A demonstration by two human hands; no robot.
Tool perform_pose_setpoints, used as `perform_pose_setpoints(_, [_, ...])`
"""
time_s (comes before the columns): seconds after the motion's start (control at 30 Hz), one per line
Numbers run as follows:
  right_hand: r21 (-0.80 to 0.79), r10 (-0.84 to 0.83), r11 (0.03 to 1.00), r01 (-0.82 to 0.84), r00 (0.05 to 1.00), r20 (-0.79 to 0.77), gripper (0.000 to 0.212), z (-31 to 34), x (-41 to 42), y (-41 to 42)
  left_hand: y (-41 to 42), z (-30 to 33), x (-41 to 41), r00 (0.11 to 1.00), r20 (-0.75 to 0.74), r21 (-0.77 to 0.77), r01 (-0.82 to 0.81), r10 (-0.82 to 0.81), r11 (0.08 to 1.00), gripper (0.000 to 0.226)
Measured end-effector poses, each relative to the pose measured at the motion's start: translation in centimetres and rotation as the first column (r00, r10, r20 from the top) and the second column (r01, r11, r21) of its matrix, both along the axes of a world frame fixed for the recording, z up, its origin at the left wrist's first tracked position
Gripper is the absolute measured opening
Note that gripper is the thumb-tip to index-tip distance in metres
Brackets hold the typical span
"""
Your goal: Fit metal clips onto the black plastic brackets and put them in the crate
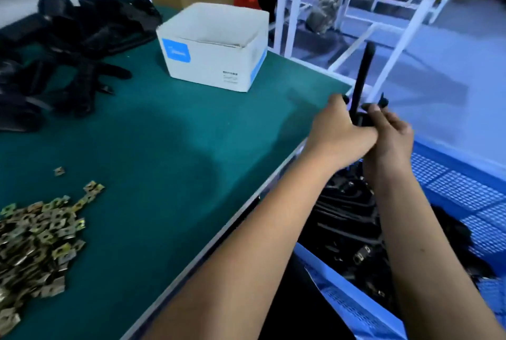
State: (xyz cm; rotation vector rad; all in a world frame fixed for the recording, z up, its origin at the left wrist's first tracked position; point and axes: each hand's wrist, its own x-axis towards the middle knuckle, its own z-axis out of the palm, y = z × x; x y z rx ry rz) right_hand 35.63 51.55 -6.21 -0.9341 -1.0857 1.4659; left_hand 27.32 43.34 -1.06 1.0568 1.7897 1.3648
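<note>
Head view. The green-topped table [153, 131] ends in a pale metal edge running diagonally from lower centre to the right of centre. Both hands work just past that edge, above the blue perforated plastic crate [462, 189] standing beside the table on the right. Open green surface lies between the hands and the items farther left.

The left hand [339, 131] and the right hand [391, 134] press against each other, fingers curled round the base of one long black plastic bracket [362, 76]. The bracket stands nearly upright, its slim rounded arm rising above the knuckles; short black prongs project on either side at the fingertips. Whether a clip is seated on it cannot be told; the base is hidden by the hands.

Inside the crate, below the forearms, lies a heap of black brackets [347, 219], some with small metal fittings visible.

A loose pile of brass-coloured square metal clips [35, 233] lies at the table's lower left. A blurred heap of unfitted black plastic brackets [68, 38] occupies the upper left. A white open-topped cardboard box with blue panels [216, 46] stands near the table's far edge.
</note>
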Motion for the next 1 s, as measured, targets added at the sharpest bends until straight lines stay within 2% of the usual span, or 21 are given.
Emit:
perform_pose_setpoints(0.03, [-0.054,-0.067,0.996,0.072,0.994,0.084,0.025,-1.9,1.9,1.2,0.8,-1.3,1.3,0.999,0.029,-0.064,0.045,-0.043,0.997,0.049])
perform_pose_setpoints(0.1, [-0.149,-0.131,0.973,0.178,0.950,0.282,0.022,-6.2,4.7,3.2,1.7,-4.5,2.9,0.988,0.114,-0.185,0.122,-0.102,0.975,0.049])
perform_pose_setpoints(0.2, [-0.264,-0.066,0.936,0.232,0.854,0.516,0.022,-12.5,7.5,5.0,2.0,-9.8,3.9,0.974,0.189,-0.355,0.186,-0.124,0.916,0.033])
perform_pose_setpoints(0.27, [-0.272,0.014,0.938,0.213,0.763,0.646,0.033,-15.2,8.0,5.3,1.4,-12.8,3.5,0.978,0.181,-0.456,0.179,-0.106,0.872,0.025])
perform_pose_setpoints(0.33, [-0.201,0.017,0.956,0.214,0.643,0.765,0.043,-16.1,8.0,6.0,0.6,-14.8,3.1,0.977,0.183,-0.536,0.189,-0.105,0.823,0.021])
perform_pose_setpoints(0.43, [-0.099,-0.002,0.982,0.164,0.529,0.849,0.048,-15.9,7.4,7.5,-0.2,-16.0,2.4,0.981,0.171,-0.592,0.176,-0.091,0.787,0.015])
perform_pose_setpoints(0.53, [-0.142,0.118,0.990,0.025,0.433,0.894,0.047,-15.2,6.6,9.0,-0.3,-16.1,1.9,0.986,0.156,-0.604,0.141,-0.057,0.785,0.015])
perform_pose_setpoints(0.67, [-0.195,0.193,0.981,-0.014,0.219,0.956,0.026,-14.2,6.2,9.4,0.0,-15.5,1.6,0.987,0.153,-0.594,0.138,-0.057,0.793,0.010])
perform_pose_setpoints(0.77, [-0.137,0.116,0.987,0.080,0.224,0.968,0.014,-13.5,6.0,9.1,0.4,-15.2,1.4,0.991,0.123,-0.563,0.115,-0.054,0.818,0.013])
perform_pose_setpoints(0.87, [-0.080,0.015,0.980,0.182,0.337,0.942,0.009,-12.1,5.3,8.0,1.0,-14.5,1.5,0.997,0.061,-0.498,0.075,-0.051,0.864,0.019])
perform_pose_setpoints(0.93, [-0.029,-0.058,0.976,0.216,0.387,0.920,0.010,-10.5,4.2,7.0,1.6,-13.1,1.6,0.999,-0.024,-0.388,0.029,-0.041,0.921,0.024])
perform_pose_setpoints(1.0, [0.056,-0.137,0.978,0.202,0.411,0.901,0.020,-8.5,2.6,6.1,2.3,-10.9,1.7,0.997,-0.070,-0.229,-0.001,-0.015,0.973,0.025])
